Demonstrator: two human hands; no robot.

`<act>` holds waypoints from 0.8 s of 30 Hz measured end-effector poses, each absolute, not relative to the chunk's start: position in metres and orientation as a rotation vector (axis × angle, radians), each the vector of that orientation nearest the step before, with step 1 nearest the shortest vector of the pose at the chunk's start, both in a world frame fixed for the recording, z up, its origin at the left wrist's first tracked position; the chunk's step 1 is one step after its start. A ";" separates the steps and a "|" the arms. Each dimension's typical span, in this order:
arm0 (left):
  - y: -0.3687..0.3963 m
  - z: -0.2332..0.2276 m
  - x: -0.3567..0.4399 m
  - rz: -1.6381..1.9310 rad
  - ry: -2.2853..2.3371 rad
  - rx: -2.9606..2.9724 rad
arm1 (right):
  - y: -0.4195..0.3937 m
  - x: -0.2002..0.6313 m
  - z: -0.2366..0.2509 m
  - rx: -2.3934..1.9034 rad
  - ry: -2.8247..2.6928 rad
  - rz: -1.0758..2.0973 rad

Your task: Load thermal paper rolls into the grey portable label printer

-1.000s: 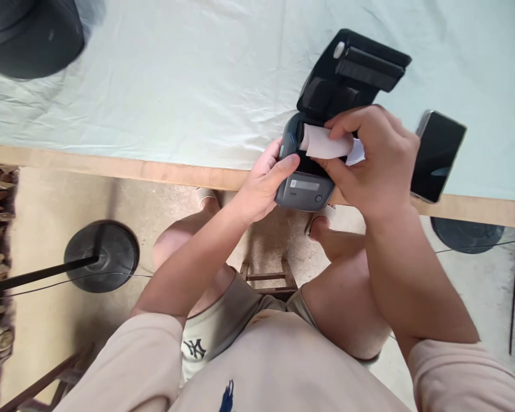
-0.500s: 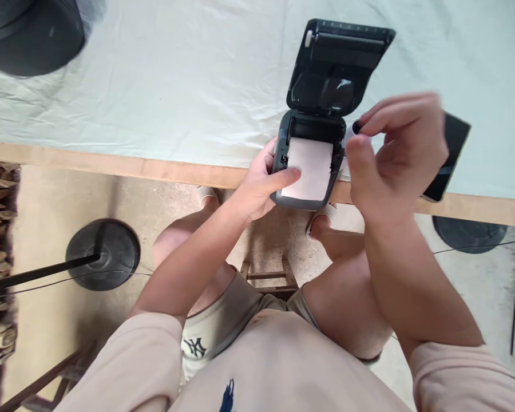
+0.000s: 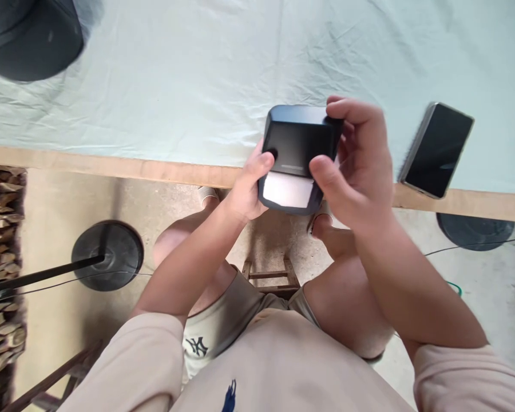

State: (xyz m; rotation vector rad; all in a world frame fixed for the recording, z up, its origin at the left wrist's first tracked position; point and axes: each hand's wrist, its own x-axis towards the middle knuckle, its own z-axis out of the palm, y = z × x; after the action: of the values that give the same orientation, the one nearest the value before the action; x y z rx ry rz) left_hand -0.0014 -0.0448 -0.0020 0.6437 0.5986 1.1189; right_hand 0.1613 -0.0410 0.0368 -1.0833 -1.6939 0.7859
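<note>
Small printer (image 3: 298, 157) at worktop (image 3: 154, 170) edge, lid down.
Clamped between both hands: left hand (image 3: 246, 191) fingers on near-left side, right hand (image 3: 354, 166) fingers over far-right corner.

A dark plastic printer (image 3: 298, 143), its closed lid smooth with a soft sheen, shows a strip of matt white paper (image 3: 288, 190) at its front. It sits on a tabletop (image 3: 175, 74) draped in pale, creased cloth with a bare, smooth wooden edge (image 3: 111, 167). Beside it lies a phone (image 3: 436, 150) with a glossy black glass face and a shiny metal-looking rim. The floor (image 3: 60, 200) below is rough, matt concrete; stacked split wood (image 3: 0, 274) looks coarse.
</note>
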 end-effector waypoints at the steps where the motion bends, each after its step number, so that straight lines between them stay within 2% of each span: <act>1: -0.046 -0.002 -0.001 1.116 0.623 0.628 | -0.043 0.159 0.036 -1.082 -1.720 0.786; 8: -0.046 0.002 0.001 1.126 0.682 0.638 | -0.044 0.152 0.027 -1.074 -1.746 0.738; 14: -0.041 0.013 0.009 1.081 0.771 0.478 | -0.047 0.160 0.041 -1.190 -1.825 0.412; 24: -0.038 0.006 0.007 1.101 0.739 0.498 | -0.040 0.173 0.046 -1.084 -1.909 0.246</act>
State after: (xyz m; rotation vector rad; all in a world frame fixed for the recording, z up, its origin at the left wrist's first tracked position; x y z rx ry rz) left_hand 0.0071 -0.0380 0.0059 0.4978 0.7386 1.1006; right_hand 0.1734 -0.0404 0.0464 -1.0836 -1.9085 0.2462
